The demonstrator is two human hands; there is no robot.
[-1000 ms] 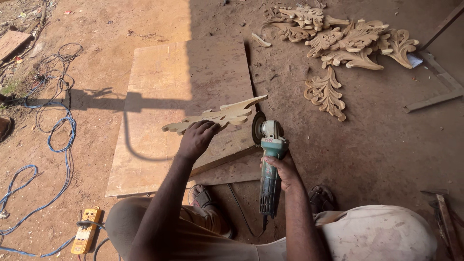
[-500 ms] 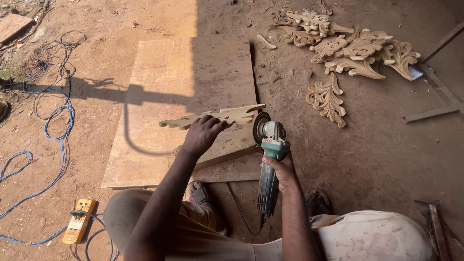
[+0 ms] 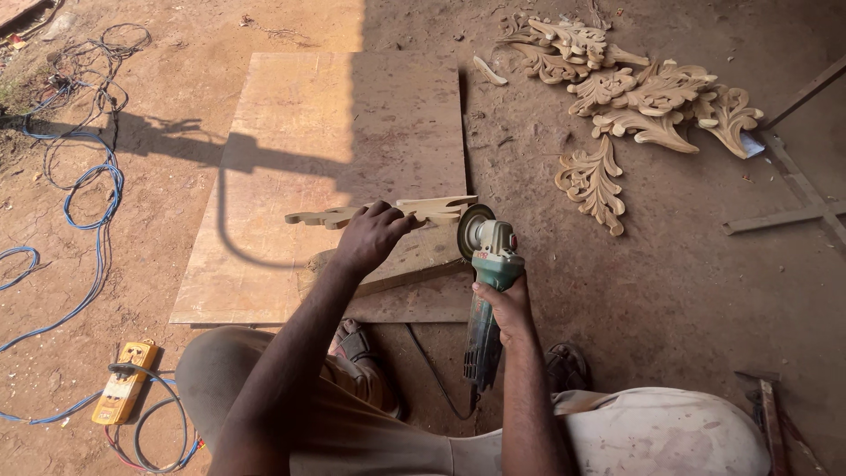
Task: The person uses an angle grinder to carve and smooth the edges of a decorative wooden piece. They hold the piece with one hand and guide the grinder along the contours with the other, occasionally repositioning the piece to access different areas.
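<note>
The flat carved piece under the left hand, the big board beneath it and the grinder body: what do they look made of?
The pale flat carved piece looks like bare, unfinished wood: matt tan, with cut scroll edges. The large rectangular board seems to be plywood or similar sheet: thin, flat, dusty brown. The green angle grinder, held in the right hand, appears to have a plastic body and a grey metal head. The left hand presses on the carving.

Bare, sleeveless arms, khaki trousers (image 3: 264, 388) on the left leg, dusty pale cloth (image 3: 661, 436) over the right, and dark sandals (image 3: 357, 344).
</note>
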